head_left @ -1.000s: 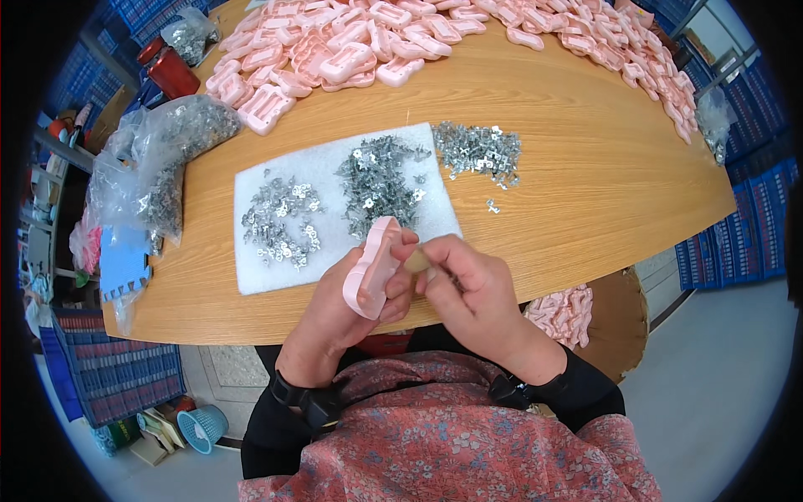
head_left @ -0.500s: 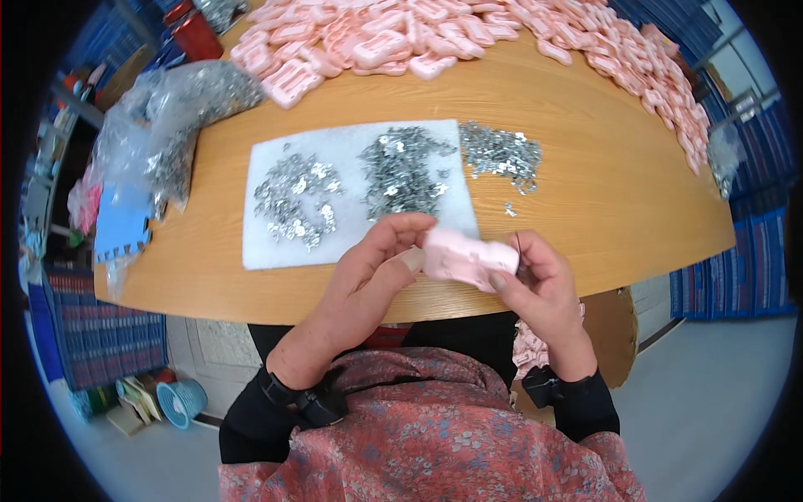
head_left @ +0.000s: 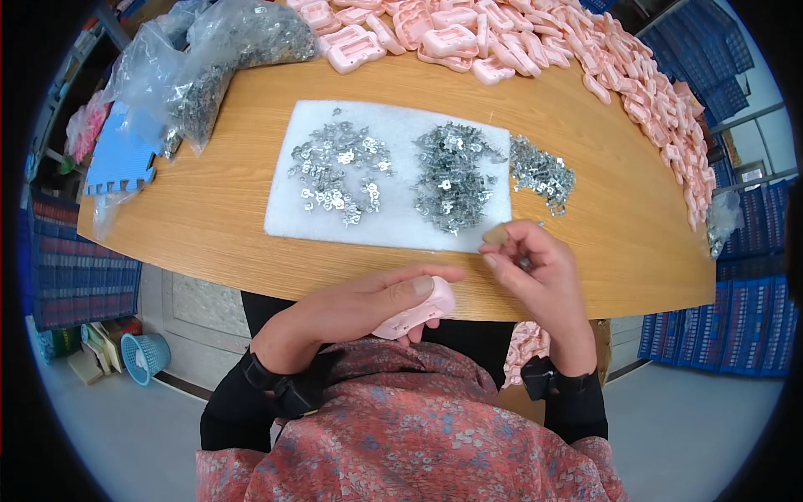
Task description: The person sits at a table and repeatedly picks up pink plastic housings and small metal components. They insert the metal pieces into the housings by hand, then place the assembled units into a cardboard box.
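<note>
My left hand point(head_left: 360, 305) is closed around a pink plastic casing point(head_left: 416, 313), held low over the table's front edge, close to my body. Its thumb lies along the casing's upper side. To the right, my right hand point(head_left: 539, 263) hovers near the front right corner of a white foam sheet point(head_left: 393, 237), apart from the casing. Its fingers are curled in a pinch, with a tan tip or cover at the fingertip and a small greyish glint among the fingers that is too small to name. Small flat metal pieces lie on the sheet in a left pile point(head_left: 339, 171) and a denser right pile point(head_left: 456, 180).
Another metal pile point(head_left: 542, 176) lies on the wooden table point(head_left: 217, 180) beside the sheet. Many pink casings point(head_left: 452, 40) heap along the far and right edges. Clear bags of metal parts point(head_left: 201, 100) and a blue foam mat point(head_left: 124, 151) sit at the left.
The casing was between both hands; now only my left hand has it, lower and nearer my body. My right hand has come off it. The view has shifted, so the table's things appear farther right.
</note>
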Action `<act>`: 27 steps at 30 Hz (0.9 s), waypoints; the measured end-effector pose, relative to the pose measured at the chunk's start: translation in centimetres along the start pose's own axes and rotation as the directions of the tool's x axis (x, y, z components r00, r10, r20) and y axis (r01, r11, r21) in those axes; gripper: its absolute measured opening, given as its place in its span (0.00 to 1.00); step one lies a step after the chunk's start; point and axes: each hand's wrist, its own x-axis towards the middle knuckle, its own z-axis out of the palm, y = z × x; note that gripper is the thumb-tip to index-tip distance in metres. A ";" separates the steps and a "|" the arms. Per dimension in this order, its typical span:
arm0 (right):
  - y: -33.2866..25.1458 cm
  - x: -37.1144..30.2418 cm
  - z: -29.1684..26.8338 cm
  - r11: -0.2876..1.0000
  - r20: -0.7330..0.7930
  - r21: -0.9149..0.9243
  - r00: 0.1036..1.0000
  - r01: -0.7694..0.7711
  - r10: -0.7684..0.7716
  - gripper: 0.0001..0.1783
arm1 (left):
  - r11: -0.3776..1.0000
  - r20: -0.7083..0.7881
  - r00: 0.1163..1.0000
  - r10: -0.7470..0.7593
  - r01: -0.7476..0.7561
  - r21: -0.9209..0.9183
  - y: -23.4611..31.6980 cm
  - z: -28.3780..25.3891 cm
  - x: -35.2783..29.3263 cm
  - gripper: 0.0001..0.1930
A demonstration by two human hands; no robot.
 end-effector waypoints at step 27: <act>-3.1 7.1 8.4 0.801 0.270 0.543 0.956 -0.251 0.117 0.12 | 0.753 -0.637 0.645 0.422 -0.641 -0.150 0.4 -2.0 -1.1 0.28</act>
